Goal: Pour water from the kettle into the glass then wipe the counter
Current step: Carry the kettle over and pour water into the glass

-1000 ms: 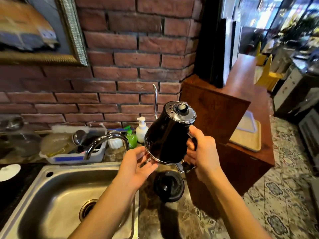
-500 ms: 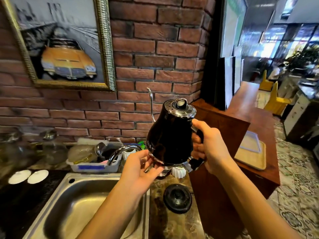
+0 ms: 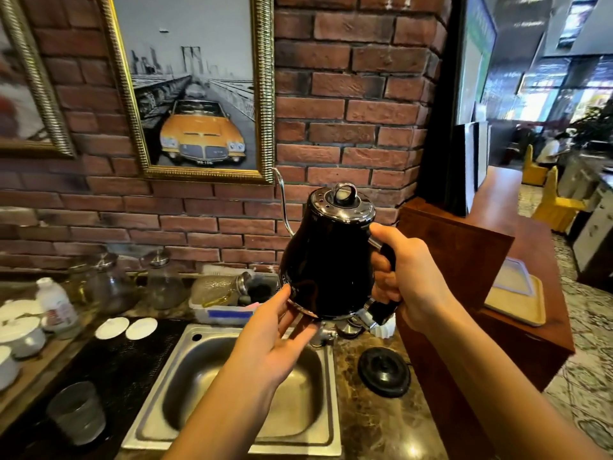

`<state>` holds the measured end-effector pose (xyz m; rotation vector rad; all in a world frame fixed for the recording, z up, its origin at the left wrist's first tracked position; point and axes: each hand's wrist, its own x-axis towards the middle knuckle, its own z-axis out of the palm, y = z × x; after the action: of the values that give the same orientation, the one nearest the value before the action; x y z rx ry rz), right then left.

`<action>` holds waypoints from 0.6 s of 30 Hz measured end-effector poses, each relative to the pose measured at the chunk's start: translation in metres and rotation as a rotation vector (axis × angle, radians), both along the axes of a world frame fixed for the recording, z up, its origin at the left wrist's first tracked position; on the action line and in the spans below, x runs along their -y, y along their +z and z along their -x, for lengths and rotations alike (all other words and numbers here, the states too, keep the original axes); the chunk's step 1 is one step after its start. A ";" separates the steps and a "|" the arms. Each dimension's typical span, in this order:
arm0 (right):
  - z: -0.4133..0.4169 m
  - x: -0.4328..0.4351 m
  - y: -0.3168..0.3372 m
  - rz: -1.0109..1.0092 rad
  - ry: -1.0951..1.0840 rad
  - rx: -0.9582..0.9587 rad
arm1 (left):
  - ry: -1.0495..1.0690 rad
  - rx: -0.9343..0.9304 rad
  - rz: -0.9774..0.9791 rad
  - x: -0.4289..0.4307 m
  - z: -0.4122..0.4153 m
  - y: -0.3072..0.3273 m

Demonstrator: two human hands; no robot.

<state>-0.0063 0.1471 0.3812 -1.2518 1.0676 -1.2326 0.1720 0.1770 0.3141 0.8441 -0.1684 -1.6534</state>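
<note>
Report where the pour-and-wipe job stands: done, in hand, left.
Done: the kettle is off its base, which sits on the counter. In hand: the right hand grips the handle, the left hand steadies the bottom rim; the kettle is roughly upright, nothing pouring. Left: carry it to the glass at the lower left, pour, then wipe; no cloth shows.
</note>
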 end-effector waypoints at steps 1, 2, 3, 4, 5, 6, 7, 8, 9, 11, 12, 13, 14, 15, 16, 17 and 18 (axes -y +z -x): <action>-0.007 -0.006 0.001 0.005 0.006 0.001 | -0.005 -0.003 0.006 -0.006 -0.007 0.000; -0.014 -0.014 0.002 0.011 0.014 0.002 | -0.009 -0.002 0.015 -0.014 -0.016 0.000; -0.022 -0.021 0.003 0.016 0.021 0.004 | -0.015 -0.001 0.024 -0.022 -0.025 0.001; -0.031 -0.029 0.004 0.022 0.027 0.004 | -0.015 -0.001 0.028 -0.029 -0.034 0.001; -0.039 -0.037 0.004 0.027 0.029 0.001 | -0.012 -0.001 0.028 -0.038 -0.043 0.002; -0.046 -0.043 0.005 0.029 0.030 -0.002 | -0.007 -0.008 0.023 -0.045 -0.050 0.003; -0.055 -0.051 0.005 0.030 0.032 -0.007 | -0.003 -0.019 0.019 -0.053 -0.058 0.004; -0.063 -0.059 0.006 0.029 0.036 -0.007 | -0.002 -0.033 0.019 -0.061 -0.067 0.004; -0.072 -0.067 0.006 0.028 0.043 -0.002 | -0.004 -0.045 0.019 -0.069 -0.076 0.004; -0.087 -0.081 0.007 0.022 0.057 0.010 | 0.003 -0.054 0.015 -0.083 -0.091 0.005; -0.095 -0.088 0.007 0.022 0.063 0.010 | 0.012 -0.054 0.010 -0.090 -0.100 0.004; -0.103 -0.094 0.007 0.022 0.067 0.009 | 0.018 -0.053 0.008 -0.097 -0.108 0.005; -0.112 -0.101 0.007 0.021 0.072 0.008 | 0.021 -0.053 0.007 -0.104 -0.117 0.005; -0.120 -0.107 0.007 0.019 0.077 0.006 | 0.021 -0.054 0.007 -0.111 -0.126 0.004; -0.127 -0.112 0.007 0.021 0.084 0.004 | 0.022 -0.056 0.003 -0.116 -0.132 0.004; -0.135 -0.117 0.006 0.029 0.092 -0.001 | 0.025 -0.057 -0.002 -0.122 -0.141 0.003; -0.144 -0.121 0.005 0.036 0.098 -0.006 | 0.027 -0.060 -0.006 -0.127 -0.149 0.002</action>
<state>0.1373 0.2681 0.3866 -1.3207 0.9799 -1.1786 0.3214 0.3041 0.3162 0.7972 -0.1103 -1.6526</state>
